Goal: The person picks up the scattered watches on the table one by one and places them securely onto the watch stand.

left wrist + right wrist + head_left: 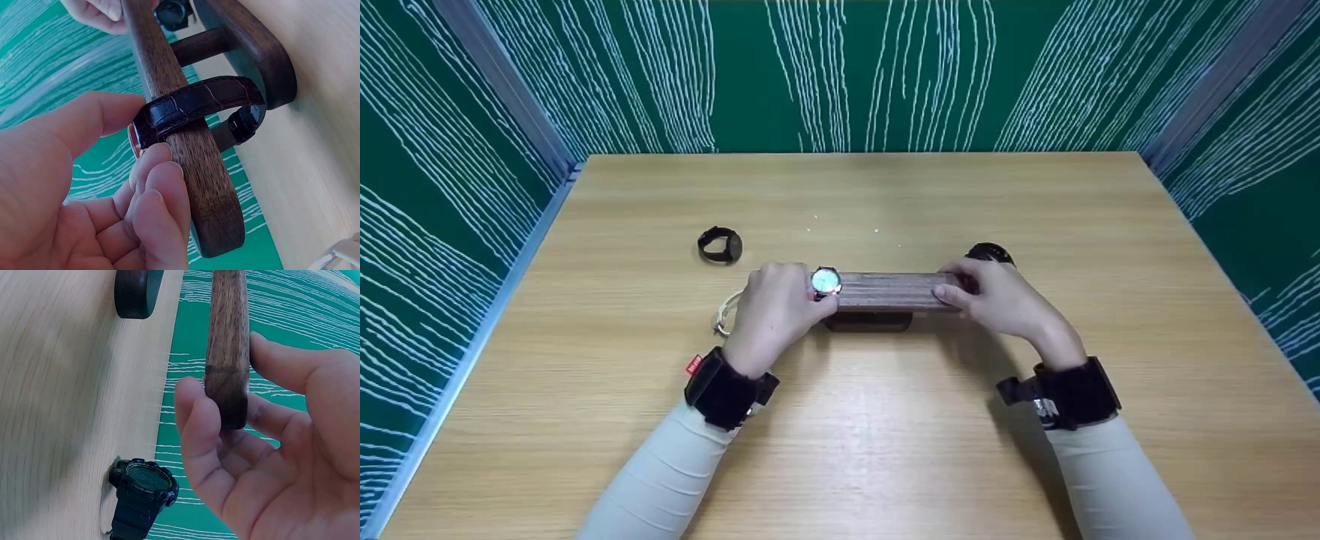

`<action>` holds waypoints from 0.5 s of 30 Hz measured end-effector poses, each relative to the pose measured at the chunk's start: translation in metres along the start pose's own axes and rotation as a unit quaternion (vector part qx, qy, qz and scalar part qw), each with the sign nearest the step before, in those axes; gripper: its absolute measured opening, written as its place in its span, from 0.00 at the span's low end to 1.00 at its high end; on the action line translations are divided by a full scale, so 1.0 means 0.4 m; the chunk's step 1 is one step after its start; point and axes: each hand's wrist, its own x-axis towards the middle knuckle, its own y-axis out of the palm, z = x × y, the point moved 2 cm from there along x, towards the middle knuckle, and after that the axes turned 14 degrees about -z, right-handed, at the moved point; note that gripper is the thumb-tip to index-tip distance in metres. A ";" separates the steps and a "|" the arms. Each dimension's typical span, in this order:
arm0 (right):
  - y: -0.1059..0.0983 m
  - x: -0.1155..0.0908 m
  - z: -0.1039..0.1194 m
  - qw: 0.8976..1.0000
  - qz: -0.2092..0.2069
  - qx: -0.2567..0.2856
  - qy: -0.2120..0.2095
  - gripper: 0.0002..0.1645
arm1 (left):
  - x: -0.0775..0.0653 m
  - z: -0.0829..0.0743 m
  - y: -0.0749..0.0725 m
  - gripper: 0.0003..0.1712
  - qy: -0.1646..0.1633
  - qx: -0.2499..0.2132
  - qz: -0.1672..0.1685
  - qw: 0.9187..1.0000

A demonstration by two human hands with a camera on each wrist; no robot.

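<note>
Head view: pinching watch (826,280), looped round bar (892,292) near nine o'clock end, between nearly closed left fingers (169,191); gripping bar's three o'clock end with curled right fingers (195,430). Possibly snagging strap (199,100) if sliding tilted, or tipping base (870,322) if loosening right grip.

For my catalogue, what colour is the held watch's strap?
Dark brown strap, clearest in left wrist view.

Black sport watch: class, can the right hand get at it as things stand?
Probably yes, once the right hand releases the wooden bar; the black sport watch sits close by, nothing visible between them.
</note>
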 end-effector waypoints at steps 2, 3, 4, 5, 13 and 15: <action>0.000 0.000 0.000 1.000 0.000 0.000 -0.001 0.19 | 0.001 -0.002 0.001 0.29 0.006 0.001 -0.002 1.000; 0.000 0.000 0.000 1.000 0.000 0.000 -0.002 0.19 | 0.001 -0.002 0.001 0.30 0.009 0.002 -0.003 1.000; -0.001 0.000 0.000 1.000 0.000 0.000 -0.002 0.19 | 0.002 -0.002 0.001 0.30 0.011 0.003 -0.003 1.000; -0.001 0.000 0.000 1.000 0.001 0.000 -0.002 0.20 | 0.002 -0.003 0.001 0.30 0.014 0.004 -0.005 1.000; -0.004 -0.002 0.004 1.000 0.003 0.000 0.001 0.20 | 0.004 -0.005 0.002 0.29 0.009 0.001 -0.004 1.000; -0.004 -0.002 0.004 1.000 0.004 0.000 0.002 0.20 | 0.004 -0.005 0.002 0.29 0.008 0.002 -0.004 1.000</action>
